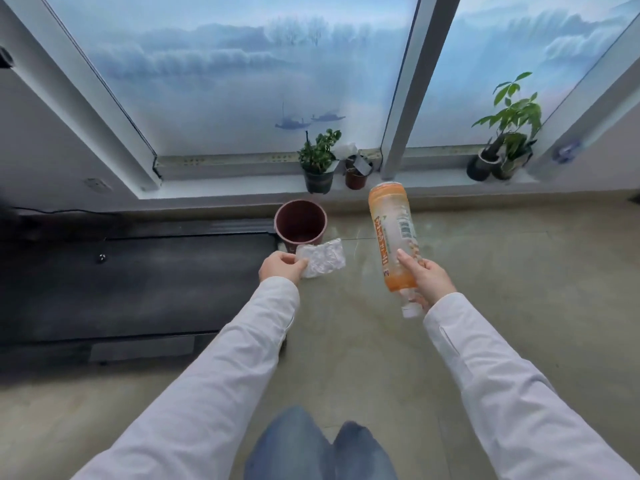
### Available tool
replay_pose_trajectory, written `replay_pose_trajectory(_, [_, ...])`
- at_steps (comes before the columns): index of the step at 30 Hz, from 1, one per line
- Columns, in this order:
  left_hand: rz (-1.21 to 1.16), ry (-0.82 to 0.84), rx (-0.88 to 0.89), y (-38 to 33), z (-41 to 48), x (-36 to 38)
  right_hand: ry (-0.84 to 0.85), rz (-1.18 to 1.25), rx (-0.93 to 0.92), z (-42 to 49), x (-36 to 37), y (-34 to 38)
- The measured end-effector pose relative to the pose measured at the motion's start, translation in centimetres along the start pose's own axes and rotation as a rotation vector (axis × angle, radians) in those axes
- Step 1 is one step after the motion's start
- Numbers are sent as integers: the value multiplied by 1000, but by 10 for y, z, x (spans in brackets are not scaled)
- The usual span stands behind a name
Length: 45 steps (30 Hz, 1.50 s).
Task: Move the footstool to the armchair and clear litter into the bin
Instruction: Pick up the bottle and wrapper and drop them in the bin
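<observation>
A dark red round bin (300,221) stands open on the floor below the window sill. My left hand (282,267) grips a crumpled white piece of paper (322,258) just in front of the bin's near rim. My right hand (427,278) holds an orange-labelled plastic bottle (393,237) near its neck, cap end toward me and base pointing up and away, to the right of the bin. No footstool or armchair is in view.
A black treadmill (138,282) lies on the floor to the left, touching the bin. Potted plants (318,164) stand on the window sill behind the bin, and more plants (502,147) at the right. Beige tiled floor (502,258) spreads to the right.
</observation>
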<state>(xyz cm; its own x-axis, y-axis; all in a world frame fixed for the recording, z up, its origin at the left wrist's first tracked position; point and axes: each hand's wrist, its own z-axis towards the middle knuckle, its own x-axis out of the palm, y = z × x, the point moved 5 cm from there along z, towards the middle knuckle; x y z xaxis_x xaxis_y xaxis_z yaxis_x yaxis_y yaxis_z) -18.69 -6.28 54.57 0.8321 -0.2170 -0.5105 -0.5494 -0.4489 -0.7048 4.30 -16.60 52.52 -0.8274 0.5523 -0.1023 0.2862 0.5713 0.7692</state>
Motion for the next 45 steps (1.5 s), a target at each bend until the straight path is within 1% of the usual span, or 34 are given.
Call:
replay_pose_trajectory(5, [-38,-20,-62,-29,80,9,73,-27,57,72,36,38])
replay_pose_trajectory(9, [-69,-25,-121,-49,167,22,49,-49,102,147,69,66])
replay_pose_trajectory(12, [-48,-5,-168,-53,213,29,26,-95,148,192,91,77])
replay_pose_trajectory(14, [-49,-24,-205,-55,246,30,22,-130,171,227,109,88])
replay_pose_trajectory(21, [-65,-77,-316,-57,328,42,75,-162,260,314,155,107])
replay_pose_trajectory(24, [-71,-100,-353,-40,377,70,112,-245,282,375,175,91])
replay_pose_trajectory(29, [-92,-158,-505,21,449,135,161,-335,409,477,201,31])
replay_pose_trajectory(35, [-106,-193,-605,79,521,199,229,-484,436,578,228,-17])
replay_pose_trajectory(38, [-95,-186,-656,102,545,217,234,-566,479,607,246,-40])
replay_pose_trajectory(45, [-78,-167,-726,135,584,235,282,-606,533,644,284,-78])
